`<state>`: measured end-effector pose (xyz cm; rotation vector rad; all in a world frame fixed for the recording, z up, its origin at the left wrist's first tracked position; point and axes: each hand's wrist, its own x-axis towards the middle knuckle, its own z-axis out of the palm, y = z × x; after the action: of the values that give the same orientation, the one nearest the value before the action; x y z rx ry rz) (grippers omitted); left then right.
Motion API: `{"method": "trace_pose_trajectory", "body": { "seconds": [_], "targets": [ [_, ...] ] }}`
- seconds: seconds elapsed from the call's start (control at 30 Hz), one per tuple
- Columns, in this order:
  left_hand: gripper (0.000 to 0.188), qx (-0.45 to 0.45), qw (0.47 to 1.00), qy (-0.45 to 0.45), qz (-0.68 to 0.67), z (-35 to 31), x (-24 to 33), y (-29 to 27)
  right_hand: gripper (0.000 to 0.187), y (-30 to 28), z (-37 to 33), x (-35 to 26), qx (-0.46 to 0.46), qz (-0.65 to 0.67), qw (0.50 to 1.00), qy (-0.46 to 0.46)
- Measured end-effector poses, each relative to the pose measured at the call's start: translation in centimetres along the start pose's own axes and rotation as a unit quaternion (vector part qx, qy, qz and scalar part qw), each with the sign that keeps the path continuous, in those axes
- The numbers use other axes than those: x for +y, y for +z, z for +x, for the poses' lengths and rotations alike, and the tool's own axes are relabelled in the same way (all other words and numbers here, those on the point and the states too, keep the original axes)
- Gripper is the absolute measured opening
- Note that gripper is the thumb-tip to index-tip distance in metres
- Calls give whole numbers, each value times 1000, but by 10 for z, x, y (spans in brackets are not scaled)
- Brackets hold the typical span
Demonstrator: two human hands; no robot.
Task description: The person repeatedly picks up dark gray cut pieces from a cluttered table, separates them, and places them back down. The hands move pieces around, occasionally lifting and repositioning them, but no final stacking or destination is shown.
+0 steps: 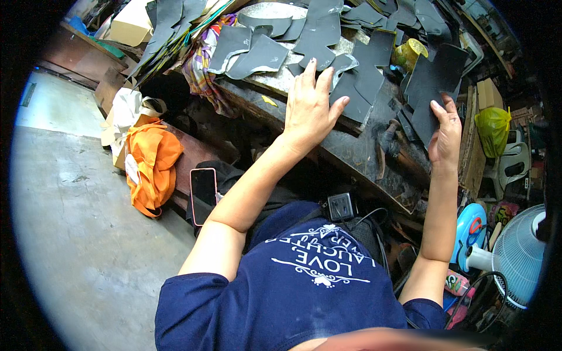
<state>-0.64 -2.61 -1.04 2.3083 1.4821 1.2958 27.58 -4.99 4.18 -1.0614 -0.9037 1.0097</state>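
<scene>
My left hand is stretched out over the near edge of the workbench, fingers apart and holding nothing. Its fingertips reach flat black cut pieces, some with pale edges; whether they touch is hard to tell. On the right, my right hand grips the lower end of a larger black sheet piece, which is tilted up from the bench. Between my hands lie more dark cut pieces, overlapping one another. A hammer-like tool rests on the bench nearer to me.
A yellow container stands behind the pieces. Patterned cloth hangs off the bench's left end. An orange bag and a phone lie left of me. At lower right is a fan; beyond it hangs a yellow-green plastic bag.
</scene>
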Motion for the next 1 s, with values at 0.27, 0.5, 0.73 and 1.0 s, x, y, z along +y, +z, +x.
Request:
{"method": "trace_pose_trajectory", "body": {
  "seconds": [0.27,0.5,0.73,1.0],
  "targets": [
    [41,77,996,52,-15,2,1,-17,41,4,-23,0,-50,-22,997,53],
    [29,83,992,89,-38,1,14,-14,38,-6,-40,-2,-59,-27,995,74],
    [29,46,988,143,-45,2,23,-5,52,-4,-50,-4,-81,-35,987,132],
    [33,30,986,160,-34,1,22,2,67,17,-45,-7,-129,-40,981,142]
  ]
}}
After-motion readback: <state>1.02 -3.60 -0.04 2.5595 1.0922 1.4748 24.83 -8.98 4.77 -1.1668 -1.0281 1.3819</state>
